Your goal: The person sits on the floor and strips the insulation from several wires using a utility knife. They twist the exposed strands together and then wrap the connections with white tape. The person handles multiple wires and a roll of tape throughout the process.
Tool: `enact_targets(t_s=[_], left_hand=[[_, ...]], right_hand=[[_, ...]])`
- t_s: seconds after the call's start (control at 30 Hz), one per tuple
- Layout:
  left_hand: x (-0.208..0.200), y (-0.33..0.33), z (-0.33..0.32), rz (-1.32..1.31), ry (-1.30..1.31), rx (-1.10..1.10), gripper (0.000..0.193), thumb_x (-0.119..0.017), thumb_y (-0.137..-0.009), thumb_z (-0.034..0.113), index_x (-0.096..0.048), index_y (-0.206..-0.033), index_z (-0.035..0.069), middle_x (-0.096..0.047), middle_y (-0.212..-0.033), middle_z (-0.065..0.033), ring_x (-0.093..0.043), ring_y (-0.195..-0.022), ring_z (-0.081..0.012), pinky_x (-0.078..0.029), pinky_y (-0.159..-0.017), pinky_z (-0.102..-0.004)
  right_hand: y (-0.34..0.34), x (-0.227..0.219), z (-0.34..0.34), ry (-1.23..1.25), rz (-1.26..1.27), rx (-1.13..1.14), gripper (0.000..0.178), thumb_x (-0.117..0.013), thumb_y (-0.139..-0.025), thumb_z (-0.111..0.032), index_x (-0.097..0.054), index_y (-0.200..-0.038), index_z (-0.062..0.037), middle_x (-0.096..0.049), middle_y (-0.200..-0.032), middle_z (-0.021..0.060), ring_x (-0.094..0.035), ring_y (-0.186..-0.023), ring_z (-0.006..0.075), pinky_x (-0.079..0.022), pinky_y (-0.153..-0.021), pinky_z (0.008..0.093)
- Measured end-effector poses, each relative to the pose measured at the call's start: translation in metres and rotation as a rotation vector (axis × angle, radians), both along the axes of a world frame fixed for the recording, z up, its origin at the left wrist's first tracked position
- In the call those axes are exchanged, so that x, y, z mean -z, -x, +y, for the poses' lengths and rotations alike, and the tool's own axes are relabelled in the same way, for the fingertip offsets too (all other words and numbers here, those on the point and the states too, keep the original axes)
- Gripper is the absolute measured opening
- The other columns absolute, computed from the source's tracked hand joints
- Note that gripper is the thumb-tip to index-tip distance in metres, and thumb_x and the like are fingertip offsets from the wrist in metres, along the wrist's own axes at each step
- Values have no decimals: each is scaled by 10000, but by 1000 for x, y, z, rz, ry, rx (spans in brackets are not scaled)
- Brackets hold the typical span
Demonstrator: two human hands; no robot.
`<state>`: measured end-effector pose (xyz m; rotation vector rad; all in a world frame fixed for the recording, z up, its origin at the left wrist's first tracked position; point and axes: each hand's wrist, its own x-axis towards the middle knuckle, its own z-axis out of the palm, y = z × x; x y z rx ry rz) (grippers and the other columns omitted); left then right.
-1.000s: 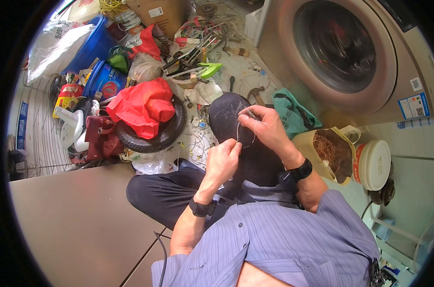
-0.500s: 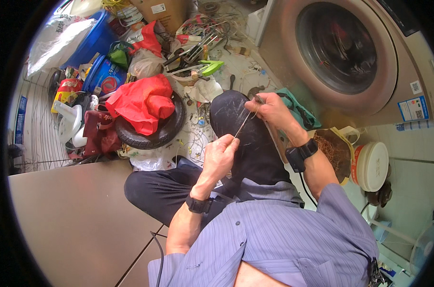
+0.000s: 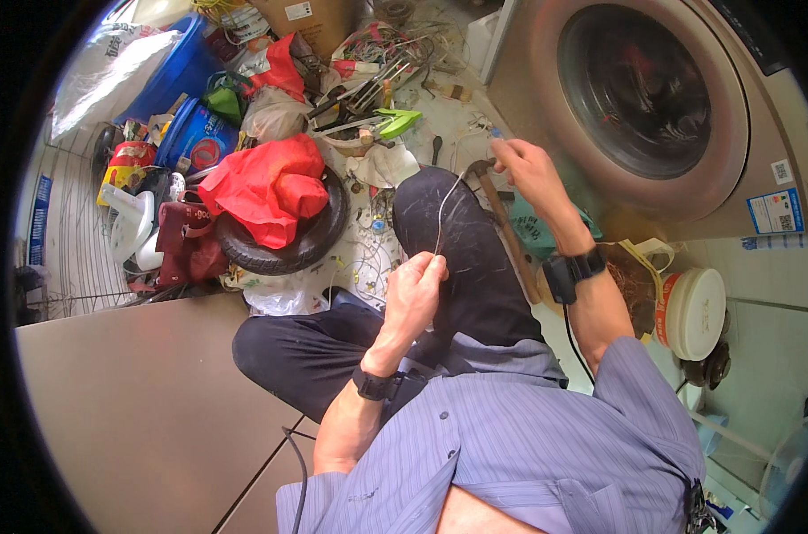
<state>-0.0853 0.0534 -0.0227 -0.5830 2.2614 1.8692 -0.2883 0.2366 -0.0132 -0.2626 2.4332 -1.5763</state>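
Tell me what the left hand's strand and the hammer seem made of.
Strand: thin, pale, standing in a curve, so probably metal wire; bare or coated is unclear. Hammer: handle likely wood, matte brown; head probably steel, dark and dull.

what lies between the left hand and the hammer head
In the head view, a thin wire and the raised knee lie between the left hand and hammer head.

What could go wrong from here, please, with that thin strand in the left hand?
The thin strand might slip, as only the left hand visibly pinches it. The right hand could bump the hammer beside the knee. The black cable below the right wrist might snag.
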Motion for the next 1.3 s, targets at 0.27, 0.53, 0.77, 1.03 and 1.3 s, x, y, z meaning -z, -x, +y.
enact_targets(t_s=[0.27,0.53,0.77,1.03,1.3], left_hand=[[-3,5,8,87,171,36,344,-580,-991,281,-659,-835,-16,-631,-707,-218,-640,-657,-348,-479,-640,-433],[-3,8,9,54,224,80,346,-568,-987,285,-645,-828,-12,-637,-749,-253,-649,-733,-446,-486,-662,-485],[-1,9,5,51,201,106,330,-567,-985,277,-631,-843,-14,-634,-773,-269,-632,-773,-485,-480,-671,-511],[2,3,2,104,235,112,308,-599,-984,263,-613,-833,-6,-624,-770,-262,-620,-767,-486,-465,-658,-513],[0,-11,-9,110,210,109,300,-621,-979,230,-621,-844,-37,-596,-677,-141,-549,-628,-188,-445,-612,-365]], right_hand=[[-90,-13,3,-72,482,-53,200,-748,-899,-150,-714,-1031,-3,-675,-962,176,-667,-879,352,-530,-773,396],[-103,-10,-29,-61,610,-136,189,-789,-849,-160,-714,-971,-37,-665,-921,123,-674,-829,323,-553,-717,395],[-105,-10,-33,-183,741,-257,149,-796,-820,-151,-714,-916,-73,-646,-910,68,-664,-819,282,-553,-703,380],[-103,-2,-34,-205,788,-205,159,-799,-806,-139,-714,-918,-64,-648,-914,64,-658,-824,282,-552,-714,383],[-106,2,-35,-166,794,-155,178,-808,-801,-118,-725,-945,-53,-669,-917,81,-667,-833,296,-553,-729,387]])
